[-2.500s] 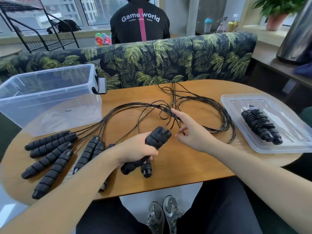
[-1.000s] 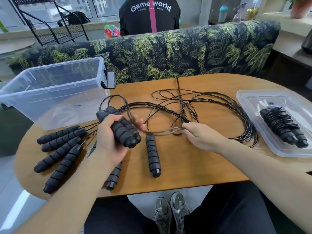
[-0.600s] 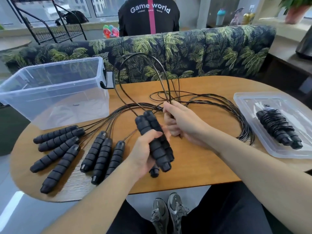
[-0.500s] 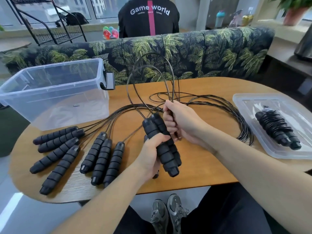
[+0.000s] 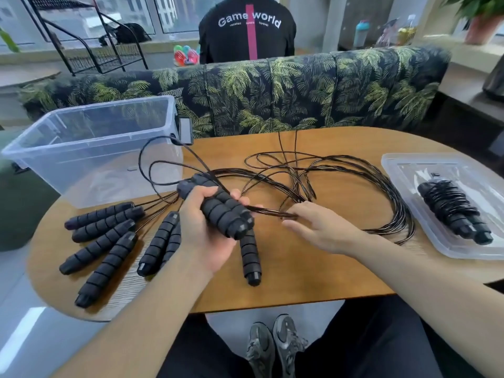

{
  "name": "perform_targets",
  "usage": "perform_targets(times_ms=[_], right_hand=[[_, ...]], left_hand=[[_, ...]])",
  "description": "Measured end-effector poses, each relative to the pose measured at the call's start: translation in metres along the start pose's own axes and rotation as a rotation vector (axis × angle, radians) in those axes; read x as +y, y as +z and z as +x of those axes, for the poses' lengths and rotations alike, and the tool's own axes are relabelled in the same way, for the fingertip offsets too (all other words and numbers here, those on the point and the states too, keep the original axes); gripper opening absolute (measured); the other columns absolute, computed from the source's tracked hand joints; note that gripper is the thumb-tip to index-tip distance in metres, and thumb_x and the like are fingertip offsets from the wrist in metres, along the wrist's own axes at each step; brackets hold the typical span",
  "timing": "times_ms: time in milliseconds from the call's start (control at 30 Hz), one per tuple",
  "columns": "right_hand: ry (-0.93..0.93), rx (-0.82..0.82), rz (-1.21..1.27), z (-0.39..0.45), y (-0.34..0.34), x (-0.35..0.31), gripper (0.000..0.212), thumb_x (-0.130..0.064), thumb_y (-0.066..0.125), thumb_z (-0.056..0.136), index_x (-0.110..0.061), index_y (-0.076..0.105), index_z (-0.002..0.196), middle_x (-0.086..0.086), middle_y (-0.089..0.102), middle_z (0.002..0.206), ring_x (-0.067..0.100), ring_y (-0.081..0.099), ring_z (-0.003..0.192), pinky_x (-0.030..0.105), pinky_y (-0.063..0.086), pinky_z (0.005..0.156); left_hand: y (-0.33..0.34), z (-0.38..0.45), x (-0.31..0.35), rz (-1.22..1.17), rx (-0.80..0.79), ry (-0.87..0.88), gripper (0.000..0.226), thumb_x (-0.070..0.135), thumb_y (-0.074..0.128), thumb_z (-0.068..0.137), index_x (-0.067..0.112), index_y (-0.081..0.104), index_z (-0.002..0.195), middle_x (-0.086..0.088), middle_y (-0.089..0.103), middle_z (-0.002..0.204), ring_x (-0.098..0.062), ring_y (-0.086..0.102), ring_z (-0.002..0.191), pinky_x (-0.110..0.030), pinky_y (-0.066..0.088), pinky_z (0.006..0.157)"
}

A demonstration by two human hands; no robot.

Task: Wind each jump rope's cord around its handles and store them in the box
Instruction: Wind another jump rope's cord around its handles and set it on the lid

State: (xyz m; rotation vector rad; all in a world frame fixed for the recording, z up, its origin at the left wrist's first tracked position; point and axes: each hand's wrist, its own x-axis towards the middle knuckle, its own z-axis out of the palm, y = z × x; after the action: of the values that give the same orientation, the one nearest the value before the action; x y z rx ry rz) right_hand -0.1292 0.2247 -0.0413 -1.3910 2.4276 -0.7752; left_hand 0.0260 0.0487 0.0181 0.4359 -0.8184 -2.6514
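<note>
My left hand grips a pair of black ribbed jump-rope handles, held together above the wooden table. Their thin black cord runs rightward into my right hand, which pinches it just above the tabletop. A loop of this cord arcs up left of the handles. Several more handles lie fanned out at the left, one more below my left hand. Their cords tangle across the table's middle. The clear plastic box stands at the back left.
A clear lid lies at the right with one wound rope bundle on it. A leaf-patterned sofa back runs behind the table, and a person in a black shirt sits beyond it. The table's front edge is near my knees.
My left hand swung the paired handles leftward and tilted them. My right hand dropped from beside the handles to low at the right, drawing the cord out. The raised loop fell to the left.
</note>
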Motion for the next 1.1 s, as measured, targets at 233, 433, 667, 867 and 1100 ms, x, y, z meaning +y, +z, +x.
perform_targets(times_ms=[233, 433, 667, 867, 1100], right_hand=[[-0.049, 0.129, -0.006, -0.004, -0.001, -0.017, 0.039, -0.050, 0.026, 0.102, -0.018, 0.044, 0.088, -0.001, 0.053, 0.076, 0.013, 0.049, 0.068, 0.038, 0.039, 0.065], [-0.062, 0.159, 0.133, 0.004, -0.005, -0.061, 0.029, -0.043, 0.028, 0.107, -0.020, 0.042, 0.097, -0.003, 0.055, 0.070, 0.020, 0.054, 0.066, 0.042, 0.041, 0.064], [-0.080, 0.021, 0.206, -0.002, -0.001, -0.071, 0.014, -0.046, 0.025, 0.107, -0.038, 0.035, 0.102, 0.003, 0.066, 0.105, 0.020, 0.059, 0.081, 0.042, 0.048, 0.077], [-0.123, -0.070, 0.185, 0.000, -0.008, -0.073, 0.016, -0.042, 0.033, 0.107, -0.033, 0.044, 0.100, -0.009, 0.053, 0.071, 0.003, 0.048, 0.063, 0.025, 0.037, 0.061], [-0.019, -0.105, -0.049, 0.002, -0.009, -0.014, 0.021, -0.048, 0.045, 0.103, -0.031, 0.057, 0.101, -0.010, 0.060, 0.083, 0.005, 0.056, 0.075, 0.025, 0.046, 0.068]], left_hand=[[-0.015, -0.006, -0.005, 0.118, 0.044, 0.018, 0.034, 0.021, 0.043, 0.095, 0.001, 0.063, 0.115, -0.010, 0.072, 0.116, -0.026, 0.068, 0.115, -0.037, 0.050, 0.095], [-0.007, -0.012, -0.031, 0.327, 0.030, 0.030, 0.056, 0.024, 0.056, 0.075, 0.007, 0.064, 0.127, -0.006, 0.073, 0.123, -0.020, 0.066, 0.117, -0.032, 0.058, 0.086], [0.006, -0.016, -0.032, 0.327, -0.039, 0.118, 0.049, 0.023, 0.056, 0.077, -0.007, 0.059, 0.116, -0.018, 0.064, 0.100, -0.032, 0.063, 0.091, -0.039, 0.058, 0.075], [0.014, -0.019, -0.018, 0.141, -0.102, 0.143, 0.011, 0.021, 0.050, 0.085, 0.011, 0.048, 0.090, -0.004, 0.053, 0.079, -0.019, 0.053, 0.075, -0.035, 0.051, 0.073], [-0.004, -0.013, 0.021, -0.032, 0.088, 0.161, 0.016, 0.022, 0.047, 0.093, 0.014, 0.047, 0.079, -0.004, 0.050, 0.079, -0.019, 0.051, 0.071, -0.055, 0.051, 0.098]])
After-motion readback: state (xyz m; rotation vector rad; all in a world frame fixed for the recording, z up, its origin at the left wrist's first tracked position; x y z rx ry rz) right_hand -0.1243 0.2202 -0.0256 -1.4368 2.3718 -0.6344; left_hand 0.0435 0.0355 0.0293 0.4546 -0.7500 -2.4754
